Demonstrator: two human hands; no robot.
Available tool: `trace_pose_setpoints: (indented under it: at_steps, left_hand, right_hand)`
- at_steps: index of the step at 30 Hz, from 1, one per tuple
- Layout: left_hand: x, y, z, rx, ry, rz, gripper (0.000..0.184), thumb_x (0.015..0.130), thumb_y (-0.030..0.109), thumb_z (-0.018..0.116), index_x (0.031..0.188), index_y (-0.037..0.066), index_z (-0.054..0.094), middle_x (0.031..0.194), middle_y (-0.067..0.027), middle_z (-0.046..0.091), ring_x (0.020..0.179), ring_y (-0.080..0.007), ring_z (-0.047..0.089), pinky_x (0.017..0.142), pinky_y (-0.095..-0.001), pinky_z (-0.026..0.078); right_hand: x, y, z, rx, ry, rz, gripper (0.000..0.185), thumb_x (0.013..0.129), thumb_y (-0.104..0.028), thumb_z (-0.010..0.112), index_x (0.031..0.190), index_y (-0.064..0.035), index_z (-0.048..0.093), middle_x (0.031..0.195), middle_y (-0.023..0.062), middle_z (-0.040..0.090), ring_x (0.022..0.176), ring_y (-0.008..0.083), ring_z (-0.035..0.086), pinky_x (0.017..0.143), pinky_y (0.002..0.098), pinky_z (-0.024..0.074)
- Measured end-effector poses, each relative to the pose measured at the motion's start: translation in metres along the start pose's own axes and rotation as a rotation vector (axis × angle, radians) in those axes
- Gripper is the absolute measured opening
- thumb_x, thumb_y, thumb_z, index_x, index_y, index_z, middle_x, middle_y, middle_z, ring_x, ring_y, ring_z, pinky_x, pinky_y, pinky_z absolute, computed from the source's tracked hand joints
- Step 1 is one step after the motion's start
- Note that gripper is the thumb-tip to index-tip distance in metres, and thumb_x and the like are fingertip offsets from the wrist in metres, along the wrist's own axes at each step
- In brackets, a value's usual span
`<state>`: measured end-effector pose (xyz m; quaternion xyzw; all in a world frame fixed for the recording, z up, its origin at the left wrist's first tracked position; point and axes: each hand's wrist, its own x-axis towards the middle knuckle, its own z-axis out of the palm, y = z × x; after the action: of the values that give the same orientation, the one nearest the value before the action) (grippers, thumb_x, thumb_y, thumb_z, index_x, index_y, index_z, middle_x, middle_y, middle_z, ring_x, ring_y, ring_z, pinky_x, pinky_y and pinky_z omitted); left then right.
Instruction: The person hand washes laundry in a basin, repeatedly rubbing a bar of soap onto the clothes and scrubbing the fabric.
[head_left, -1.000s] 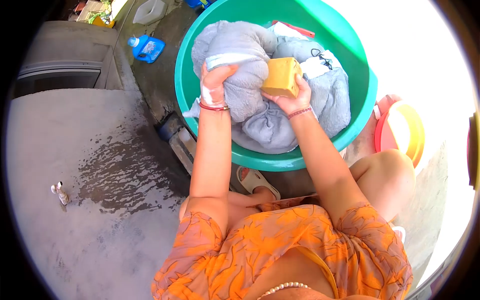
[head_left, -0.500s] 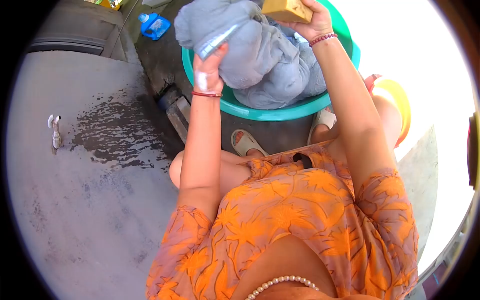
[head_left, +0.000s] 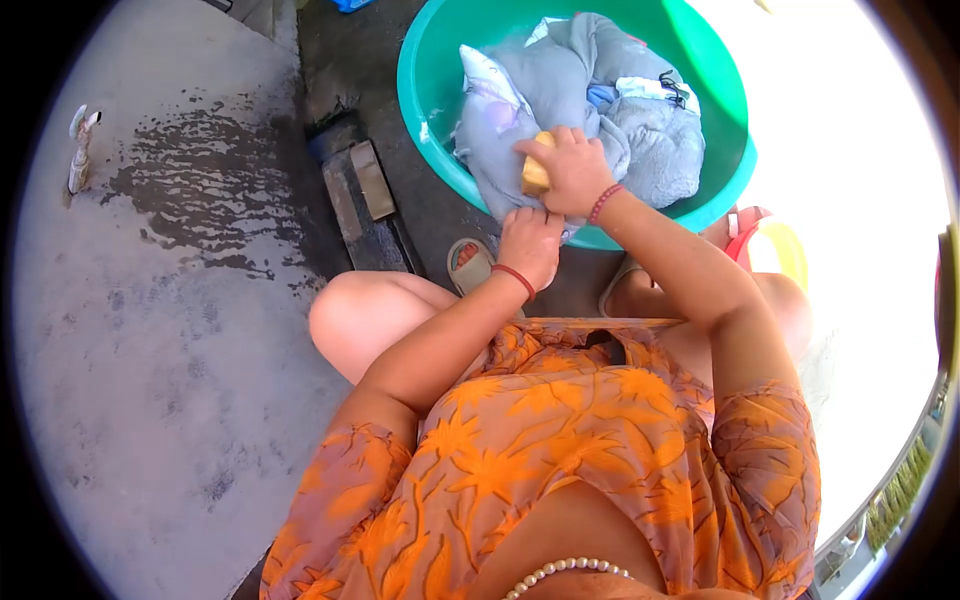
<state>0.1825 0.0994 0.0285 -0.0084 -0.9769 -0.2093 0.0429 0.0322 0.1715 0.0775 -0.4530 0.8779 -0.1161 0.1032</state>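
Grey fluffy fabric [head_left: 550, 85] lies bunched in a large green tub [head_left: 430, 130]. My right hand [head_left: 573, 172] is wrapped over a yellow block [head_left: 535, 177], which rests against the fabric near the tub's front rim. Just below and to the left of it, my left hand [head_left: 532, 243] is closed on the fabric's edge at the rim; its fingertips are partly against the cloth. White patches and a dark cord [head_left: 673, 88] show on the fabric.
A red and yellow basin [head_left: 780, 250] stands right of the tub, by my knee. Bricks [head_left: 372, 182] lie in a wet gap at the left. A tap [head_left: 80, 150] rises from the grey concrete surface [head_left: 150, 400]. My sandalled feet are below the tub.
The fabric has come down into the tub from its lifted position. My left hand has moved right to the front rim, and my right hand has brought the yellow block down onto the fabric.
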Motion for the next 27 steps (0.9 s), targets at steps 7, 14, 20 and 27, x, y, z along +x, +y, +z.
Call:
trace_pose_setpoints:
  at_steps: [7, 14, 20, 27]
  left_hand:
    - [0.018, 0.008, 0.007, -0.016, 0.059, -0.060, 0.008, 0.075, 0.009, 0.058, 0.083, 0.008, 0.059, 0.084, -0.0106, 0.061, 0.085, -0.0304, 0.057, 0.075, -0.0429, 0.042]
    - [0.013, 0.009, 0.001, -0.058, 0.016, -0.025, 0.034, 0.066, 0.012, 0.073, 0.095, 0.006, 0.058, 0.093, -0.0120, 0.057, 0.090, -0.0312, 0.054, 0.078, -0.0413, 0.042]
    - [0.013, 0.014, 0.013, -0.052, 0.189, 0.025, 0.040, 0.069, 0.009, 0.068, 0.107, 0.003, 0.059, 0.096, -0.0123, 0.057, 0.090, -0.0313, 0.052, 0.084, -0.0416, 0.040]
    - [0.020, 0.004, 0.013, -0.018, 0.083, -0.069, 0.020, 0.077, 0.010, 0.055, 0.094, 0.003, 0.061, 0.092, -0.0115, 0.057, 0.092, -0.0297, 0.052, 0.086, -0.0417, 0.038]
  right_hand:
    - [0.063, 0.088, 0.036, -0.058, 0.088, 0.494, 0.071, 0.066, -0.033, 0.075, 0.132, -0.0347, 0.050, 0.124, 0.0167, 0.054, 0.118, 0.0357, 0.052, 0.094, 0.0511, 0.0439]
    - [0.069, 0.152, 0.013, 1.345, 0.158, 0.575, 0.085, 0.063, -0.022, 0.083, 0.138, -0.0124, 0.043, 0.111, 0.0189, 0.063, 0.111, 0.0326, 0.060, 0.093, 0.0463, 0.0486]
    - [0.011, 0.013, -0.008, 0.210, 0.032, -0.346, 0.078, 0.065, -0.021, 0.080, 0.135, -0.0259, 0.047, 0.125, 0.0168, 0.049, 0.118, 0.0327, 0.049, 0.094, 0.0478, 0.0439]
    - [0.121, -0.006, 0.065, 0.053, -0.231, 0.089, 0.072, 0.069, -0.039, 0.074, 0.137, -0.0300, 0.049, 0.123, 0.0144, 0.056, 0.117, 0.0334, 0.054, 0.091, 0.0491, 0.0474]
